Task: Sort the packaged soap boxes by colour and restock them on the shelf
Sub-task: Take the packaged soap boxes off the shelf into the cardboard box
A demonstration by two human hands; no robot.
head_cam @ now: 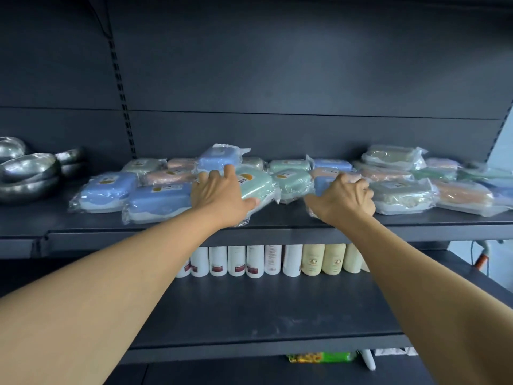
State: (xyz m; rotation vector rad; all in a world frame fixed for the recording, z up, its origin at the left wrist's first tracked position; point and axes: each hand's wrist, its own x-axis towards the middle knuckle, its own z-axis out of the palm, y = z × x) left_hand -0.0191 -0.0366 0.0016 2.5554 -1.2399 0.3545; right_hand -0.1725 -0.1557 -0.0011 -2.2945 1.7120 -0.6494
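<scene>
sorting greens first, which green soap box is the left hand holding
The mint green soap box at the front edge of the shelf, tilted under the left hand. The other greens lie untouched behind it.

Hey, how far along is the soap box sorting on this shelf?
Barely started. Two blue plastic-wrapped soap boxes lie together at the left, but pink, green and blue boxes are jumbled across the dark metal shelf. In hand: the left hand grips a mint green wrapped box, and the right hand grips a blue wrapped box. Left: grouping nearly everything by colour.

Soap boxes (166,201) blue, green, peach; shelf (277,223) dark grey.
</scene>
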